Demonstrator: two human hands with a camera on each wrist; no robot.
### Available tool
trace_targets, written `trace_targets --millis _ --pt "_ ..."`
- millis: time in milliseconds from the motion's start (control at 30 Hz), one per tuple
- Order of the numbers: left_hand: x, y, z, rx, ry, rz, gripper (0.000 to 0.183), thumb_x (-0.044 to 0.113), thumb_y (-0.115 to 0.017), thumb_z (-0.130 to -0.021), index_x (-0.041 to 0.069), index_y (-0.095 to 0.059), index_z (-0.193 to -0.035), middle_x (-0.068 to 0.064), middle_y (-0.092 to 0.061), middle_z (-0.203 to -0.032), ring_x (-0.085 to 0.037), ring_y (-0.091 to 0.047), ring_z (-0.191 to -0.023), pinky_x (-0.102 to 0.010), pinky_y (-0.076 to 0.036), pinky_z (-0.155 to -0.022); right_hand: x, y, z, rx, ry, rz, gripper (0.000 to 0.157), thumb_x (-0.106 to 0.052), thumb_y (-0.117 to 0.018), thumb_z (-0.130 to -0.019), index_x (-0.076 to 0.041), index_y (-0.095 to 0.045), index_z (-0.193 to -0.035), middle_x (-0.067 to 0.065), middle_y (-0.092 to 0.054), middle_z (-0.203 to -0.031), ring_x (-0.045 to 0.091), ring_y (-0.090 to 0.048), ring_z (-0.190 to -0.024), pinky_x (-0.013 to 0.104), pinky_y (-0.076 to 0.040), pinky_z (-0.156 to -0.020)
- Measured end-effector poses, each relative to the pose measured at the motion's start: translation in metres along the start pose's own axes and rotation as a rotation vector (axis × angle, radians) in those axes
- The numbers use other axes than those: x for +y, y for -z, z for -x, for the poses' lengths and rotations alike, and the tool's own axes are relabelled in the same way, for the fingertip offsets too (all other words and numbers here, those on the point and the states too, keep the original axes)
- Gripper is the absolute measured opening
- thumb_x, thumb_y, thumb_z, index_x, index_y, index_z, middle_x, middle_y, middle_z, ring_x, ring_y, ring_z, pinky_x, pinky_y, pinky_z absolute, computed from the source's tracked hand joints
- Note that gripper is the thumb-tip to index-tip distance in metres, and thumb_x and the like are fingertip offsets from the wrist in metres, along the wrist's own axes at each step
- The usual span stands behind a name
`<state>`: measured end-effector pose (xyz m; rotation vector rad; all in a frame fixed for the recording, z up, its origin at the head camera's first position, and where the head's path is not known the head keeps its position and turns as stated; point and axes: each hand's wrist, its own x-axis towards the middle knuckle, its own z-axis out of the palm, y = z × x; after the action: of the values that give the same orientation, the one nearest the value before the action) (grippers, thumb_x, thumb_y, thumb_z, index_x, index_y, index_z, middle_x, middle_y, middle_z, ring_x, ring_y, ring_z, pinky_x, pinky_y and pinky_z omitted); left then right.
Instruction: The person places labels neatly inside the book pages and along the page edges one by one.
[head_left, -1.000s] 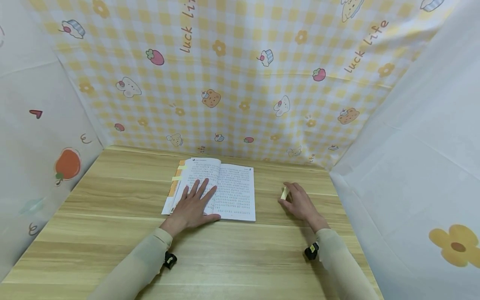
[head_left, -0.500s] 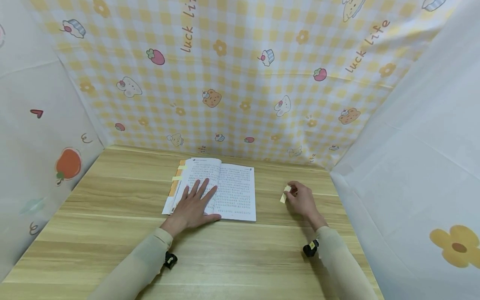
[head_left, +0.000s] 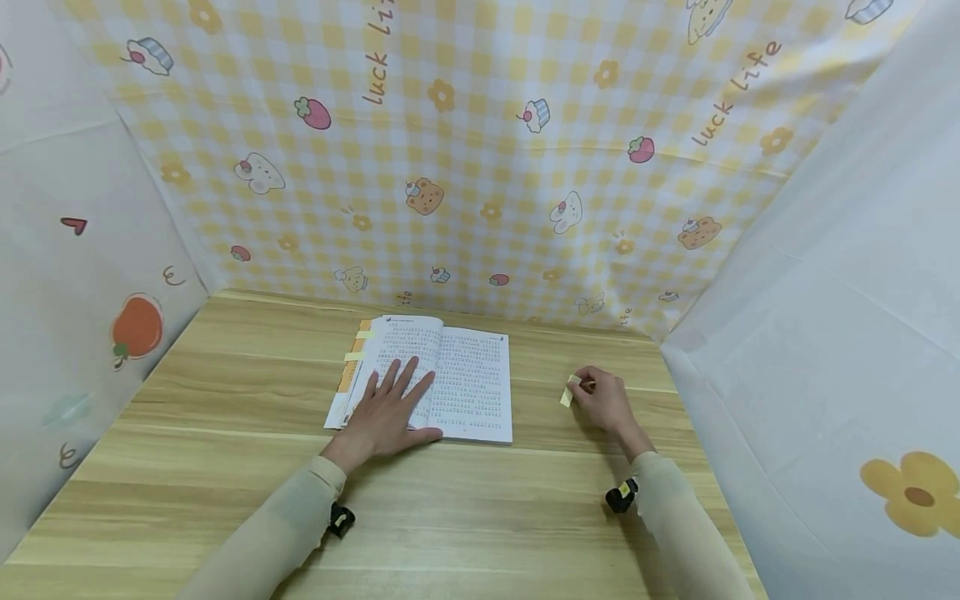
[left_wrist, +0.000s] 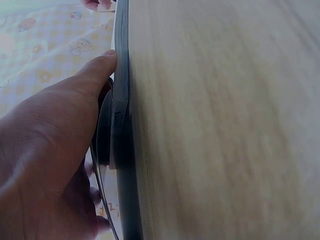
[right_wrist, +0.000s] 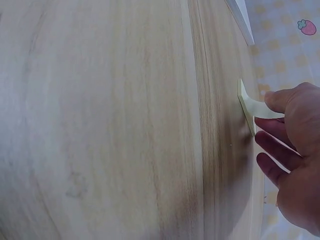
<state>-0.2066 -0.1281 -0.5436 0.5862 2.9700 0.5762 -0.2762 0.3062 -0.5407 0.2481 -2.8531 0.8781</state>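
Note:
An open book [head_left: 472, 383] with printed pages lies on the table. My left hand [head_left: 382, 417] rests spread on its left page, thumb by the lower edge; the left wrist view shows the thumb against the book's edge [left_wrist: 121, 65]. To the right of the book, my right hand [head_left: 606, 404] pinches a pale yellow sticky note [right_wrist: 261, 109] between thumb and finger. In the right wrist view this sheet curls up from a small sticky note pad [right_wrist: 246, 112] that lies on the table, one end still joined to it. The other right fingers are loosely bent.
Two pale yellow tabs [head_left: 354, 357] stick out from the book's left side, over an orange cover flap [head_left: 347, 377]. Beyond the wooden table [head_left: 480, 517] hangs a yellow checked cloth [head_left: 480, 167], with white cloth at both sides.
My right thumb and finger have closed on the sticky note and bent its sheet up, the hand shifting slightly right. The left hand and the book have stayed in place.

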Motion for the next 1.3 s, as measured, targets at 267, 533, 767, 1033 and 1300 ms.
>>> trace_targets --millis 267,533,767,1033,1300 --pt "-0.0005 -0.0014 -0.0013 -0.001 0.004 0.008 0.104 0.071 -0.074 -0.101 0.019 -0.031 -0.181 -0.020 -0.012 -0.191 -0.053 -0.010 -0.177 -0.082 -0.012 -0.137 0.0002 0.0021 -0.0013 -0.022 0.008 0.014 0.020 -0.016 -0.076 -0.107 0.001 -0.081 -0.116 0.021 -0.084 -0.106 0.034 -0.079 -0.095 0.052 -0.066 -0.086" --pt "-0.0018 -0.0029 -0.0019 0.000 0.005 0.015 0.104 0.071 -0.074 -0.101 0.019 -0.031 -0.181 -0.020 -0.011 -0.191 -0.053 -0.010 -0.177 -0.082 -0.011 -0.137 0.0008 0.0048 -0.0035 -0.042 0.004 0.015 0.014 -0.016 -0.077 -0.108 -0.003 -0.081 -0.106 0.013 -0.083 -0.096 0.018 -0.064 -0.078 0.033 -0.052 -0.074" --pt "-0.0005 -0.0015 -0.0017 -0.007 0.006 0.010 0.105 0.071 -0.074 -0.101 0.019 -0.031 -0.181 -0.020 -0.011 -0.191 -0.053 -0.009 -0.177 -0.081 -0.011 -0.138 0.0022 0.0053 -0.0030 -0.038 0.013 0.015 0.014 -0.016 -0.078 -0.108 -0.006 -0.079 -0.098 0.010 -0.080 -0.089 0.016 -0.057 -0.072 0.029 -0.046 -0.070" --pt "-0.0009 -0.0023 -0.0026 -0.005 0.005 0.013 0.105 0.071 -0.074 -0.101 0.019 -0.031 -0.181 -0.020 -0.011 -0.191 -0.053 -0.009 -0.177 -0.081 -0.010 -0.138 0.0016 0.0055 -0.0027 -0.040 0.017 0.027 0.017 -0.016 -0.077 -0.109 -0.005 -0.079 -0.096 0.009 -0.078 -0.085 0.014 -0.052 -0.067 0.026 -0.041 -0.064" --pt "-0.0014 -0.0031 -0.0029 -0.002 -0.002 0.014 0.104 0.070 -0.074 -0.101 0.018 -0.031 -0.180 -0.021 -0.012 -0.191 -0.054 -0.010 -0.176 -0.082 -0.011 -0.137 0.0012 0.0041 -0.0022 -0.037 0.035 0.046 0.017 -0.016 -0.076 -0.109 -0.006 -0.079 -0.096 0.014 -0.085 -0.099 0.018 -0.063 -0.076 0.036 -0.054 -0.077"
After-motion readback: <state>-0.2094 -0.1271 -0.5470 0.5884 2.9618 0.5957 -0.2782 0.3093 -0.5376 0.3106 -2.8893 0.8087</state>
